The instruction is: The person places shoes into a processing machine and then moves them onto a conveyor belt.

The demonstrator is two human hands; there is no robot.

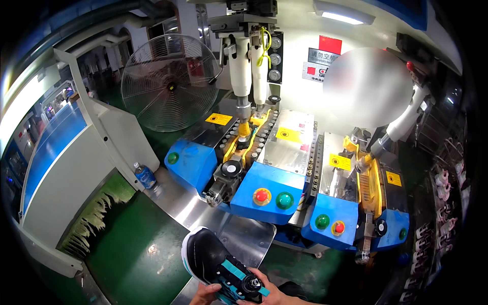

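Note:
Both hands grip a black shoe (206, 254) with teal straps and a white sole edge, near the lower edge of the view. Its toe points up and to the left, and a round dark piece (251, 282) shows at its opening. Fingers of my left hand (206, 293) close on the shoe's left side. On its right side, by the heel end, my right hand (272, 294) wraps round it. Both palms are partly hidden by the shoe and the picture's edge.
Ahead stands a two-station press machine with blue housings (267, 185), red and green buttons (285, 200), yellow-padded clamps (244, 128) and a tilted right arm (406, 114). A metal shelf (249, 239) juts before it. A bottle (145, 175), fan (172, 86) and shoe rack (442, 223) stand around.

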